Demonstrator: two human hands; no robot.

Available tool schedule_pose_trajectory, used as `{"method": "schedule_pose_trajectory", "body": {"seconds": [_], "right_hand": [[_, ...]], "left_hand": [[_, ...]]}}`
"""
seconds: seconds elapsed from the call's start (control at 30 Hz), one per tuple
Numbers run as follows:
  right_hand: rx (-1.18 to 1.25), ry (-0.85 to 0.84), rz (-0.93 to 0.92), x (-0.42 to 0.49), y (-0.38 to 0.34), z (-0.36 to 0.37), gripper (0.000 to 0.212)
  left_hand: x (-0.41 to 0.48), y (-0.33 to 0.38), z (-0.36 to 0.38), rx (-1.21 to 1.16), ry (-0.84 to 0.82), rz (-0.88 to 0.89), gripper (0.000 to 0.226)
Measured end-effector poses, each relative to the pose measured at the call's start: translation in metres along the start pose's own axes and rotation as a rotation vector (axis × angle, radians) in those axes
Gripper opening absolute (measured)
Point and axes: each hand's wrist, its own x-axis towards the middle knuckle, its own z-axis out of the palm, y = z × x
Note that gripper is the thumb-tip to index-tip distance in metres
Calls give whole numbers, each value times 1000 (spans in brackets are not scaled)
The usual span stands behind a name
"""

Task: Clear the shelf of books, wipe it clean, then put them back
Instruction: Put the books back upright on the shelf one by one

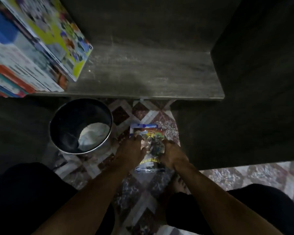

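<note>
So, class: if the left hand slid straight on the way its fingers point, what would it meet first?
The left hand lies on the book; past its far edge comes bare floor, then probably the shelf front, though depth is unclear.

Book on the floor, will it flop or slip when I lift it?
The book looks thin, maybe a paperback, so it probably sags if lifted by one edge. Its cover seems glossy, so it may slide easily on the polished floor. It is likely light for its size.
</note>
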Motion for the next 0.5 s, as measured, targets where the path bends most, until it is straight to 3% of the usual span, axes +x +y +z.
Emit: {"method": "schedule_pose_trajectory", "body": {"seconds": [0.17, 0.27, 0.37, 0.47, 0.5], "right_hand": [[136, -55, 49, 47, 27, 38, 74], [328, -36, 103, 67, 37, 52, 77], [596, -2, 156, 91, 47, 69, 73], [721, -55, 225, 118, 63, 99, 89], [736, -77, 230, 120, 62, 103, 86]], "left_hand": [[15, -37, 49, -160, -153, -147, 34], [27, -54, 66, -282, -152, -241, 43], [38, -62, 74, -442, -123, -311, 69], [47, -66, 83, -557, -164, -349, 64], [48, -68, 87, -549, -196, -362, 60]]}}
